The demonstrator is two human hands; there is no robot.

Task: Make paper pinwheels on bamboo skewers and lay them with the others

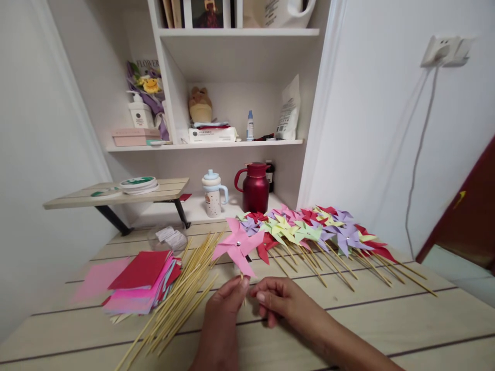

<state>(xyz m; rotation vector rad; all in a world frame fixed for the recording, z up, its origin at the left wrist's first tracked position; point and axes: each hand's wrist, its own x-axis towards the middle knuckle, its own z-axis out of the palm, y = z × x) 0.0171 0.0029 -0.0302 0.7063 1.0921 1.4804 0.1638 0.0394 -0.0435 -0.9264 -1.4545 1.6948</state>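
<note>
A pink paper pinwheel point(237, 246) stands upright on a thin wooden stick above the light wooden table point(386, 319). My left hand point(222, 314) pinches the stick just under the wheel. My right hand point(280, 299) is closed beside it, fingertips meeting the left hand at the stick. A loose bundle of bamboo sticks point(181, 293) lies to the left of my hands. Left of that sits a stack of red and pink paper squares point(139, 283). A row of finished pinwheels point(317, 232) in red, green, purple and yellow lies behind my right hand.
A clear plastic dish point(168, 237) sits behind the paper. At the table's back stand a red thermos jug point(255, 188) and a small lidded cup point(212, 195). A low wooden riser point(116, 193) carries flat reels. Shelves above hold boxes and bottles. A cable hangs down the right wall.
</note>
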